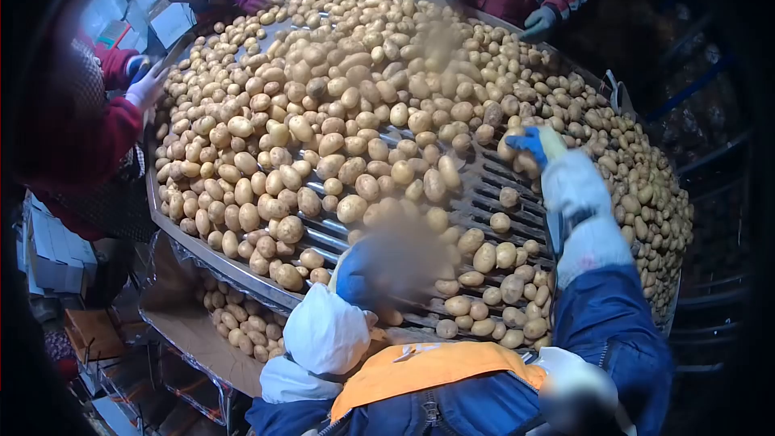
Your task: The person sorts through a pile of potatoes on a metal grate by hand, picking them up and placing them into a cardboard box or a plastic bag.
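Note:
My right hand (534,145), in a blue and yellowish glove, reaches out over the slatted metal grate (488,186). Its fingers curl over a potato (526,163) at the right side of the heap. My left hand (353,276), also in a blue glove, is low over the near edge of the grate. A blurred smudge on the view hides its fingers, so what it holds, if anything, does not show. Loose potatoes (484,257) lie on the slats between my hands. A large heap of potatoes (331,145) covers most of the table.
A metal rim (153,186) borders the sorting table. Below it at left is a cardboard box (173,295) with potatoes (242,323). Gloved hands of other people (147,85) work at the left and far edges. White boxes (56,250) stand at far left.

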{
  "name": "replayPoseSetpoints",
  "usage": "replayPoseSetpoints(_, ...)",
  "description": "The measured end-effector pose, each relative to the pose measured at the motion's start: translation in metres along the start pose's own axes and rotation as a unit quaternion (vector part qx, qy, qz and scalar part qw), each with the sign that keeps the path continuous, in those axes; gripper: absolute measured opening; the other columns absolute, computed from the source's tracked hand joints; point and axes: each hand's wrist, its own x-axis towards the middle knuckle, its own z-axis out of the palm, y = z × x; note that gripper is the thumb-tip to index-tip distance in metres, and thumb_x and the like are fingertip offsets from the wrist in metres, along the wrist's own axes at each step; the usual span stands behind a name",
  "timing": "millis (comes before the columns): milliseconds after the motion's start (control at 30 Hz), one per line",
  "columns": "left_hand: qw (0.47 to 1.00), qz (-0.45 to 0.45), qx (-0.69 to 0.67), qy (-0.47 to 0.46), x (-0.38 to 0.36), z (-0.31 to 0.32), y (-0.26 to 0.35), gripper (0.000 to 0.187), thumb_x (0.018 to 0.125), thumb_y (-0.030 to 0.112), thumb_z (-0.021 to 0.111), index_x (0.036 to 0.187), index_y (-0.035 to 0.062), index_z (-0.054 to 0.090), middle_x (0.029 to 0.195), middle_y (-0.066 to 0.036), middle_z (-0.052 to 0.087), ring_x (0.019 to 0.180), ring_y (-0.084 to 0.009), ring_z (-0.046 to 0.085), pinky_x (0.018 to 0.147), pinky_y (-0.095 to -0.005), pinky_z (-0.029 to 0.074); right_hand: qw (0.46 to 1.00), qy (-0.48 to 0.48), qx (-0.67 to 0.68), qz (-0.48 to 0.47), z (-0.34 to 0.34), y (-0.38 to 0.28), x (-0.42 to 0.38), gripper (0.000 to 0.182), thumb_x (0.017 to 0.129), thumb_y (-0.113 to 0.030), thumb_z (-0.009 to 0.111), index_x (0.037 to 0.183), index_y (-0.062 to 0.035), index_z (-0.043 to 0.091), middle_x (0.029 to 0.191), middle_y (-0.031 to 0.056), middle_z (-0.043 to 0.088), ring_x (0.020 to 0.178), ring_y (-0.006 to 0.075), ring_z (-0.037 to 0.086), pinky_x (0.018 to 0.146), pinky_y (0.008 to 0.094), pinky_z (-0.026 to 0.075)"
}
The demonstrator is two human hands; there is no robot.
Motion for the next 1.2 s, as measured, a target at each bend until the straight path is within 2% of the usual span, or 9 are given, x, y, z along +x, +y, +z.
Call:
replayPoseSetpoints(133, 0.957, 0.172, 0.151, -0.178, 0.011, -0.002, -0.003, 0.049, 0.100, 0.045, 0.063, 0.134, 0.0102, 0.059, 0.120, -0.007, 0.067, 0.087, -0.0236, 0.070, 0.068, -0.0385, 0.057, 0.906, -0.160, 0.386, -0.068, 0.029, -0.009, -0.102, 0.037, 0.098, -0.032, 0.069, 0.120, -0.0023, 0.068, 0.107, 0.0045, 0.070, 0.093, 0.0157, 0.064, 0.083, 0.0296, 0.052)
replayPoseSetpoints(200, 0.979, 0.070, 0.058, -0.181, 0.002, 0.004, -0.001, 0.047, 0.101, 0.044, 0.062, 0.133, 0.0090, 0.060, 0.113, -0.008, 0.070, 0.083, -0.0228, 0.070, 0.065, -0.0382, 0.058, 0.899, -0.067, 0.354, -0.249, 0.079, 0.040, -0.105, 0.044, 0.101, -0.035, 0.063, 0.130, -0.0016, 0.064, 0.125, 0.0079, 0.068, 0.117, 0.0225, 0.064, 0.105, 0.0386, 0.050)
replayPoseSetpoints(333, 0.988, -0.030, -0.060, -0.140, -0.035, 0.011, 0.005, 0.045, 0.104, 0.044, 0.059, 0.128, 0.0071, 0.063, 0.099, -0.009, 0.074, 0.074, -0.0212, 0.072, 0.060, -0.0366, 0.059, 0.667, -0.413, 0.576, -0.231, 0.137, -0.038, -0.108, 0.059, 0.102, -0.038, 0.058, 0.144, 0.0030, 0.051, 0.139, 0.0169, 0.061, 0.128, 0.0307, 0.059, 0.113, 0.0436, 0.045)
replayPoseSetpoints(567, 0.996, 0.008, -0.077, -0.054, -0.182, -0.049, 0.005, 0.044, 0.106, 0.047, 0.054, 0.111, 0.0066, 0.070, 0.081, -0.008, 0.073, 0.063, -0.0189, 0.069, 0.051, -0.0325, 0.053, 0.738, -0.543, 0.379, -0.133, 0.250, -0.203, -0.188, 0.069, 0.089, -0.035, 0.073, 0.145, -0.0016, 0.051, 0.131, 0.0157, 0.066, 0.121, 0.0292, 0.065, 0.102, 0.0419, 0.055)
replayPoseSetpoints(867, 0.952, 0.202, -0.087, 0.211, -0.319, -0.100, -0.055, 0.056, 0.107, 0.050, 0.048, 0.121, -0.0005, 0.067, 0.091, -0.013, 0.071, 0.076, -0.0275, 0.070, 0.057, -0.0375, 0.056, 0.546, -0.808, 0.087, -0.202, 0.435, -0.408, -0.392, 0.041, 0.101, -0.037, 0.063, 0.129, -0.0075, 0.064, 0.103, 0.0048, 0.067, 0.089, 0.0172, 0.063, 0.072, 0.0288, 0.051)
replayPoseSetpoints(900, 0.935, 0.271, -0.175, 0.146, -0.308, -0.126, -0.073, 0.057, 0.107, 0.051, 0.046, 0.125, 0.0003, 0.065, 0.096, -0.015, 0.071, 0.080, -0.0305, 0.070, 0.057, -0.0398, 0.056, 0.447, -0.620, 0.135, -0.631, 0.484, -0.411, -0.395, 0.048, 0.100, -0.039, 0.064, 0.137, -0.0080, 0.059, 0.116, 0.0106, 0.064, 0.094, 0.0221, 0.064, 0.074, 0.0320, 0.054)
replayPoseSetpoints(967, 0.868, 0.371, -0.324, 0.061, -0.305, -0.150, -0.079, 0.060, 0.106, 0.053, 0.045, 0.131, 0.0018, 0.062, 0.110, -0.019, 0.069, 0.092, -0.0372, 0.069, 0.069, -0.0472, 0.060, 0.550, -0.613, 0.085, -0.561, 0.504, -0.400, -0.389, 0.064, 0.097, -0.042, 0.067, 0.145, -0.0036, 0.050, 0.125, 0.0153, 0.064, 0.104, 0.0250, 0.066, 0.084, 0.0345, 0.056)
replayPoseSetpoints(1033, 0.841, 0.423, -0.276, 0.192, -0.293, -0.174, -0.083, 0.062, 0.106, 0.056, 0.040, 0.131, 0.0044, 0.062, 0.118, -0.019, 0.068, 0.103, -0.0393, 0.067, 0.085, -0.0533, 0.058, 0.697, -0.617, 0.035, -0.365, 0.476, -0.404, -0.410, 0.076, 0.094, -0.044, 0.070, 0.150, 0.0007, 0.045, 0.132, 0.0178, 0.064, 0.112, 0.0266, 0.067, 0.089, 0.0362, 0.057)
replayPoseSetpoints(1200, 0.798, 0.422, -0.413, 0.126, -0.349, -0.119, -0.026, 0.054, 0.109, 0.052, 0.036, 0.141, 0.0128, 0.055, 0.132, -0.013, 0.058, 0.120, -0.0349, 0.058, 0.108, -0.0547, 0.045, 0.731, -0.636, 0.146, -0.200, 0.423, -0.367, -0.357, 0.062, 0.099, -0.032, 0.067, 0.151, -0.0045, 0.045, 0.139, 0.0105, 0.059, 0.112, 0.0219, 0.066, 0.087, 0.0343, 0.054)
